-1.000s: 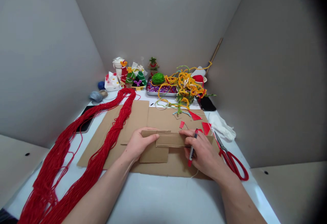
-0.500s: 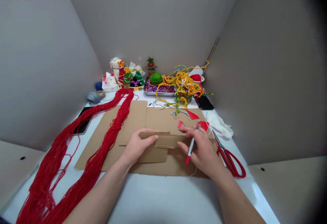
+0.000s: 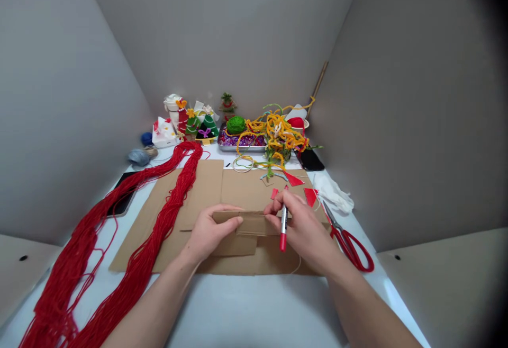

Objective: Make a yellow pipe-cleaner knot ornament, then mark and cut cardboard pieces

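Note:
Two overlapping cardboard strips [image 3: 254, 224] are held up between my hands, over larger cardboard sheets [image 3: 242, 186] that lie on the table. My left hand [image 3: 210, 231] is closed on their left part, with the thumb pressed on the near face. In my right hand [image 3: 297, 218] is a marker [image 3: 283, 226] with a red end, tucked between the fingers and pointing toward me. The right thumb and fingertips also pinch the strips' upper edge, near the middle.
Red yarn [image 3: 170, 210] sprawls over the left side. Red-handled scissors [image 3: 349, 242] and a crumpled white tissue [image 3: 333, 194] lie on the right. Behind stand a metal tray [image 3: 242, 148] of beads, tangled yellow yarn [image 3: 283, 133] and small felt trees [image 3: 194, 123].
My right hand has moved left along the strips, and its fingertips have closed on the upper edge. The marker has swung more upright. The whole view has shifted slightly.

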